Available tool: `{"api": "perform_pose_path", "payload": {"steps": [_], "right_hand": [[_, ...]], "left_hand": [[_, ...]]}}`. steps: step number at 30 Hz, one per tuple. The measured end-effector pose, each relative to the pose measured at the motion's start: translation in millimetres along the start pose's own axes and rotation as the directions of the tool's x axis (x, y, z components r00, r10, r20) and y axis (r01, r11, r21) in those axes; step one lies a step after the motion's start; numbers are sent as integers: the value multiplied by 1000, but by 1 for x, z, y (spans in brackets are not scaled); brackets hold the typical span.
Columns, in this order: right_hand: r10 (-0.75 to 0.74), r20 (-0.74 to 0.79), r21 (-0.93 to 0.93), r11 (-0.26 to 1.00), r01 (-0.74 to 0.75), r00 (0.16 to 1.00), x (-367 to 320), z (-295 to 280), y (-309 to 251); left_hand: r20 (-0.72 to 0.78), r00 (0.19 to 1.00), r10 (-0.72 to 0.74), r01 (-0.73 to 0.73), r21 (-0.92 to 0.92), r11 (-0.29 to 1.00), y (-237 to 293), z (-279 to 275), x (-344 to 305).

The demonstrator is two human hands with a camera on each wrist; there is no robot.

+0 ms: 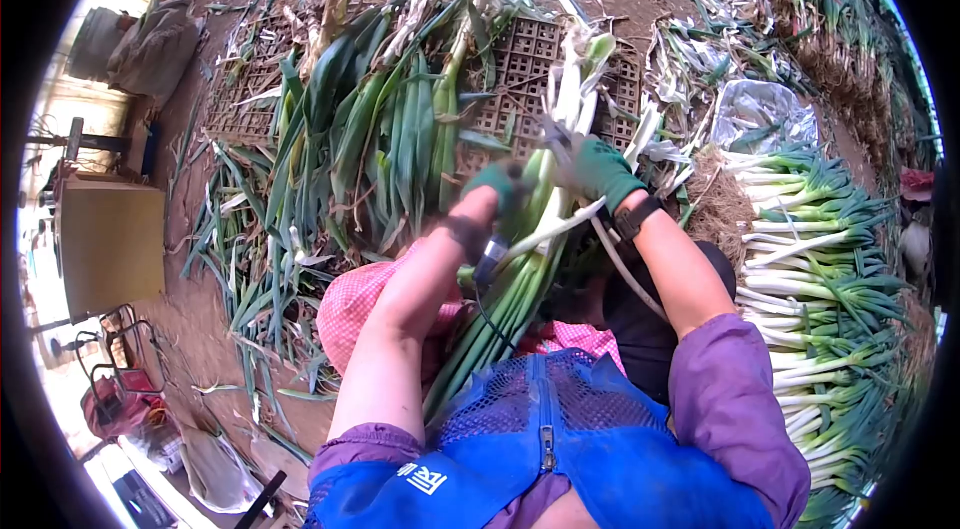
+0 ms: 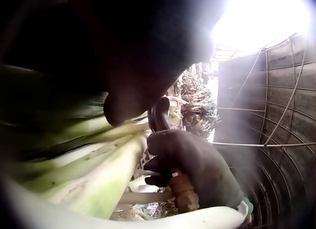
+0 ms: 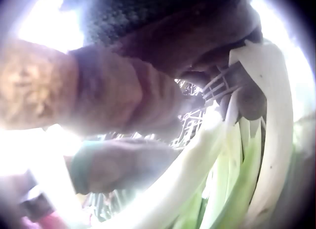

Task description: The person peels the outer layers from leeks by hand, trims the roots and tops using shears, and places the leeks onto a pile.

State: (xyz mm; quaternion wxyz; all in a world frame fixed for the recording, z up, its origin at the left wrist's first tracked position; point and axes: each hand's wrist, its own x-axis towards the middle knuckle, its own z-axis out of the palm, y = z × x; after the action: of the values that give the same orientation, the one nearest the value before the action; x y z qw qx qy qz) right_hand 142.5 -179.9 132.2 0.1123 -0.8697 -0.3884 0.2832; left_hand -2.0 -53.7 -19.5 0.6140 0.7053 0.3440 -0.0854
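Observation:
My left hand [image 1: 497, 187], in a green glove, grips a bunch of leeks [image 1: 490, 324] whose green leaves run down across my lap. Their pale stalks [image 1: 570, 94] point away from me. Close beside them, my right hand [image 1: 603, 172], also gloved, holds a wooden-handled knife; its grey blade [image 1: 557, 141] lies against the stalks. The wooden handle [image 3: 34, 86] fills the left of the right wrist view. Pale stalks [image 2: 111, 177] fan out below my dark, blurred left hand in the left wrist view, with my right hand [image 2: 192, 165] just beyond.
Leafy, untrimmed leeks [image 1: 370, 129] lie over brown plastic crates [image 1: 520, 69] ahead. At right is a long row of clean white-stemmed leeks [image 1: 800, 279], with clear plastic sheeting [image 1: 760, 114] above it. Cut scraps litter the soil. A yellowish box [image 1: 110, 244] stands far left.

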Motion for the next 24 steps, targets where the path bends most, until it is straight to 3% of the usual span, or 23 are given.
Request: {"api": "perform_pose_path", "payload": {"steps": [1, 2, 3, 4, 5, 6, 7, 8, 10, 11, 14, 15, 17, 18, 19, 20, 21, 23, 24], "right_hand": [[27, 173, 66, 997, -39, 985, -5, -7, -5], [-159, 141, 168, 977, 135, 977, -22, -7, -9], [-196, 90, 137, 974, 183, 976, -35, -3, -20], [-355, 66, 345, 885, 313, 933, -39, 16, -7], [-375, 50, 283, 894, 347, 926, -46, 21, -2], [-399, 34, 217, 898, 383, 917, -50, 25, 1], [-418, -217, 250, 850, 464, 882, -52, 30, -2], [-306, -108, 314, 892, 325, 946, -54, 27, 0], [-71, 139, 389, 921, 12, 988, -66, 1, -13], [-158, 86, 314, 941, 124, 984, -62, 15, 0], [-325, -77, 398, 857, 327, 943, -72, 24, -5], [-313, 1, 481, 833, 274, 950, -72, 27, -10], [-283, 30, 467, 852, 237, 959, -74, 23, -14], [-268, 44, 460, 861, 218, 962, -76, 20, -17], [-296, -13, 428, 862, 273, 955, -72, 30, -11], [-291, -23, 431, 860, 272, 956, -73, 31, -10], [-285, -34, 431, 861, 271, 958, -74, 31, -9], [-293, -53, 448, 847, 285, 955, -81, 29, -7], [-310, -62, 464, 832, 303, 949, -86, 25, -8]], "left_hand": [[-156, 988, 15, -8, 44, 999, 46, -20, -24], [-388, 917, 93, -118, -41, 992, 28, -29, -1], [-497, 849, 178, -155, 87, 984, 44, -47, -13], [-503, 854, 134, 60, 350, 935, 47, -74, -8], [-615, 753, 235, 200, 553, 809, 45, -81, -11], [-509, 861, 27, 246, 460, 853, 42, -103, -14], [-581, 812, 57, 345, 556, 756, 29, -107, -15], [-643, 759, 101, 445, 627, 640, 15, -106, -14], [-686, 727, 9, 546, 586, 599, 14, -102, -21], [-707, 707, 20, 544, 561, 624, 2, -101, -14], [-569, 813, -123, 464, 506, 727, 21, -108, -23], [-618, 785, -32, 453, 539, 710, 22, -107, -24], [-513, 855, -79, 310, 384, 870, 19, -110, -19], [-456, 886, -88, 240, 288, 927, 16, -112, -12], [-320, 946, -52, 49, -20, 999, -13, -107, 16], [-162, 984, -79, 33, -268, 963, -33, -98, 35], [-76, 968, 240, -238, 38, 971, -33, -88, 34], [121, 920, 372, -390, 187, 902, -16, -67, 11], [158, 958, 239, -253, 76, 965, 17, -63, -17]]}}
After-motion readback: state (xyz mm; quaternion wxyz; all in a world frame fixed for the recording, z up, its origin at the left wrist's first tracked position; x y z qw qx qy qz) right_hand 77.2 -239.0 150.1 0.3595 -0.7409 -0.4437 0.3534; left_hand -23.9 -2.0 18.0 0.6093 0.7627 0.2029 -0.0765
